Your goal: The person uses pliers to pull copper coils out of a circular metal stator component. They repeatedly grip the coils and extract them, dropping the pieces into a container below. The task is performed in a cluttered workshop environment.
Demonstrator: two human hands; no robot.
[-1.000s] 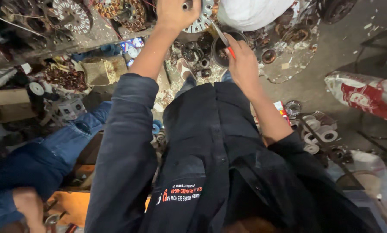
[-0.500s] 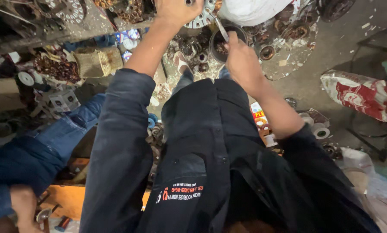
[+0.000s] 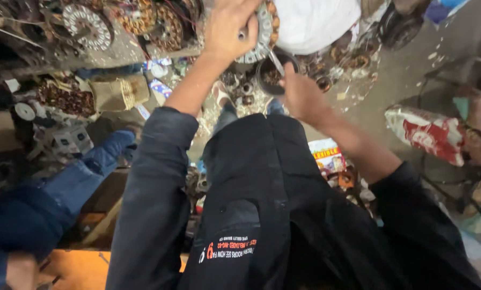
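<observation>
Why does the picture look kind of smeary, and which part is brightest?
In the head view, the left hand and right hand look soft with motion blur, as does the round metal part they work on; the brightest patch is the white cloth, nearly washed out; the dark jacket and the corners fall into shadow, and the edges bend from the wide lens.

A cluttered workshop floor: round copper-wound motor coils (image 3: 144,19) at top left, a large white cloth bundle (image 3: 315,21) at top centre, a red and white crumpled bag (image 3: 425,131) at right, and a blue-sleeved arm of another person (image 3: 63,188) at left.
</observation>
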